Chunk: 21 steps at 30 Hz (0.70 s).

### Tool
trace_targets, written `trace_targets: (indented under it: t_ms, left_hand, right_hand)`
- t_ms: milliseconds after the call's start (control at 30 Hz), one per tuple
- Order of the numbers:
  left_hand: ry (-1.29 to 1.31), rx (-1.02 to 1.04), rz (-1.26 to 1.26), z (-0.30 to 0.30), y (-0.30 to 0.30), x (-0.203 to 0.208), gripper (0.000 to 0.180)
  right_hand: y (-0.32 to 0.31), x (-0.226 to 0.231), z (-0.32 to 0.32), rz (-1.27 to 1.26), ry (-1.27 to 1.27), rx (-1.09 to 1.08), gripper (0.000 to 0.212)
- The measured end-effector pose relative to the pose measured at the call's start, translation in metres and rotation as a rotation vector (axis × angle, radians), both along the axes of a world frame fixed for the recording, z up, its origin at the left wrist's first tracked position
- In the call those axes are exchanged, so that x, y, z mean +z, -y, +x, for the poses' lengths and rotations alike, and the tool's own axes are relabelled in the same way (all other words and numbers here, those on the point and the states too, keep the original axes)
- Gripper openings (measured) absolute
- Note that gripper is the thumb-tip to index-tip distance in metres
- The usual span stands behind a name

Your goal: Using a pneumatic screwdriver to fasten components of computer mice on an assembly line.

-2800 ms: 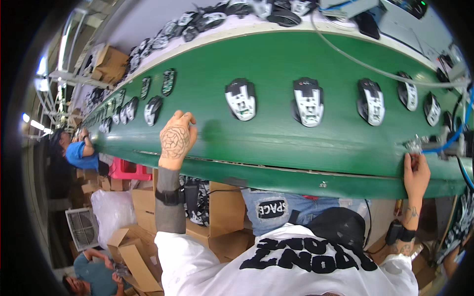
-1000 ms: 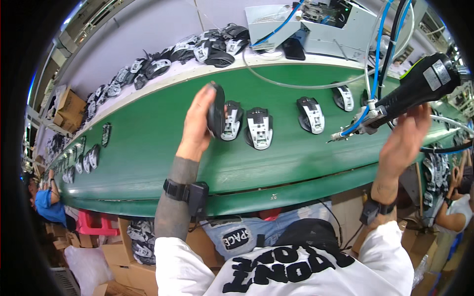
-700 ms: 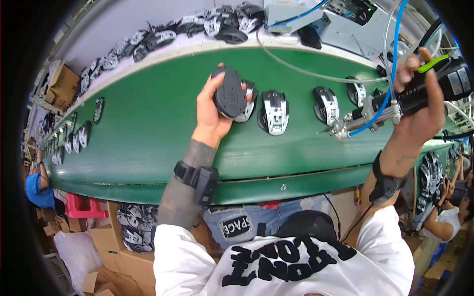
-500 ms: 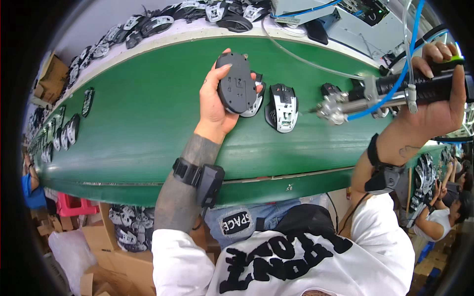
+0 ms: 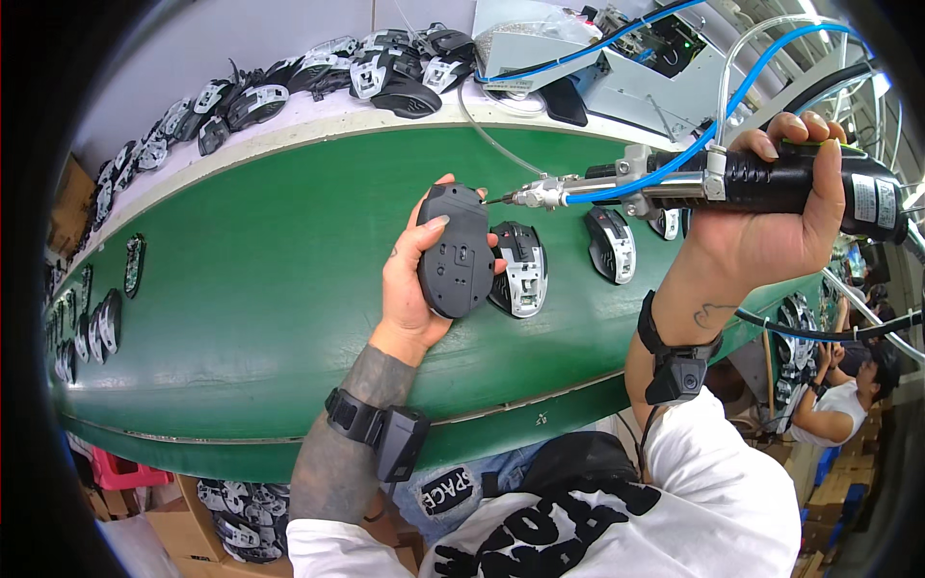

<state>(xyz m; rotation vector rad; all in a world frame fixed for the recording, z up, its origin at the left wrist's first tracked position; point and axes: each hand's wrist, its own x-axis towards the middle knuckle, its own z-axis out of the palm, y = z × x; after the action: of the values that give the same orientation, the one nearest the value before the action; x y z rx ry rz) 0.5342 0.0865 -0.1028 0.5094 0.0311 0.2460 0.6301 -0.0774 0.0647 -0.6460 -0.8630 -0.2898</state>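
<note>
My left hand is closed around a computer mouse, its black underside facing up. In my right hand is a black electric screwdriver with metal clamps and a blue air hose. The tool lies sideways, its tip at the upper right edge of the mouse; whether it touches a screw is too small to tell. Just right of the held mouse, a half-assembled mouse with a white inner shell rests on the green belt. A second such mouse sits farther right.
Black and white mouse parts are heaped along the white ledge behind the belt. Circuit boards and mouse shells lie at the left. A grey machine box stands at the back. Another person sits at far right.
The screwdriver has swung left, bringing its tip from over the belt to the edge of the held mouse. The view has shifted, and the mice on the belt sit farther left in it.
</note>
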Motion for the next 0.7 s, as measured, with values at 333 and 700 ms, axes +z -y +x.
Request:
trace_targets:
  t_ms: [333,700]
  left_hand:
    - [0.013,-0.023,0.016,0.0012,0.0023,-0.0004,0.057]
    - [0.017,-0.082,0.014,-0.0029,0.0085,0.0069,0.056]
  right_hand:
    - [0.0022,-0.0017,0.0042,-0.001,0.026,0.098,0.02]
    - [0.0032,0.0019,0.0012,0.001,0.037,0.055,0.022]
